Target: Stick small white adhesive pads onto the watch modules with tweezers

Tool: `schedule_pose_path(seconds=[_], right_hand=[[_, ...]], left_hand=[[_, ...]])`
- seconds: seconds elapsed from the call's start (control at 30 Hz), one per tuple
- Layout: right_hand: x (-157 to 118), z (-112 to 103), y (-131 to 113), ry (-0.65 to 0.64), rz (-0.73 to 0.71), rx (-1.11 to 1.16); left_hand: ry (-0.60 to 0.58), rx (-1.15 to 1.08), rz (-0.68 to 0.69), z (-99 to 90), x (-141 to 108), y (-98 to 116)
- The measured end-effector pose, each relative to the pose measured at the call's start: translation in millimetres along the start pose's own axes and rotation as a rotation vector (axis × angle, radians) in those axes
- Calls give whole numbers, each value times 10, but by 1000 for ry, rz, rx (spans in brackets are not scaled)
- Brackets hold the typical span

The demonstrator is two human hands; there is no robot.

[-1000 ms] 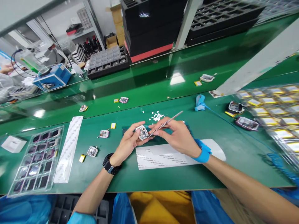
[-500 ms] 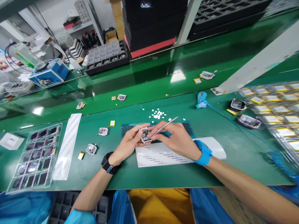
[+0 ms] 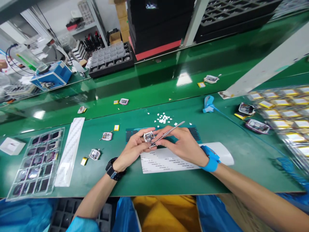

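Pinching the casing (image 3: 148,136) in the left hand (image 3: 132,149), at center; gripping tweezers (image 3: 170,131) in the right hand (image 3: 184,144), pointing them at its lower edge. Seeing screens (image 3: 35,140) in the clear tray (image 3: 38,195) at lower left, batteries (image 3: 295,137) at far right.

Device housing (image 3: 148,137): small, pale-rimmed, rounded; open face shows grey and dark internals. Held between left fingers (image 3: 142,147). Tweezers (image 3: 174,128): slim, metallic, slanted; pinched in right fingers (image 3: 166,142), upper end clear above them, tips by housing's near edge, beside left fingers.
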State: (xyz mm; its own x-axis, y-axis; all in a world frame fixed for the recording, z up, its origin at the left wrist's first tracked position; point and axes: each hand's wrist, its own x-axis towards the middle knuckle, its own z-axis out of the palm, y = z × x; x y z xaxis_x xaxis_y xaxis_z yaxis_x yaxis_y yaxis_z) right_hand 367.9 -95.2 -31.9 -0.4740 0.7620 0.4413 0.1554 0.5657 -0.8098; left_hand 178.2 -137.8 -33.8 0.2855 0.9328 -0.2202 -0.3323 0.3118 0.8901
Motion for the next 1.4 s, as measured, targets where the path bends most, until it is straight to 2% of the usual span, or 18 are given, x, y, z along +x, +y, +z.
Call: schedule_pose_path(seconds=[0.3,0.47,0.87,1.07,1.27,1.4], right_hand=[[-12,-60,-33,41,73,227],[-20,-57,-13,44,48,221],[-33,-89,22,-13,-114,70],[-31,-37,-23,25,68,285],[-20,2,-24,51,146,351],[22,-46,17,131,194,386]], left_hand=[[-21,-47,39,-22,1,-5],[-17,-42,43,-21,-8,2],[-15,20,79,-32,-12,-18],[36,84,144,17,-18,-7],[51,73,110,23,-13,-21],[80,42,102,-8,12,13]])
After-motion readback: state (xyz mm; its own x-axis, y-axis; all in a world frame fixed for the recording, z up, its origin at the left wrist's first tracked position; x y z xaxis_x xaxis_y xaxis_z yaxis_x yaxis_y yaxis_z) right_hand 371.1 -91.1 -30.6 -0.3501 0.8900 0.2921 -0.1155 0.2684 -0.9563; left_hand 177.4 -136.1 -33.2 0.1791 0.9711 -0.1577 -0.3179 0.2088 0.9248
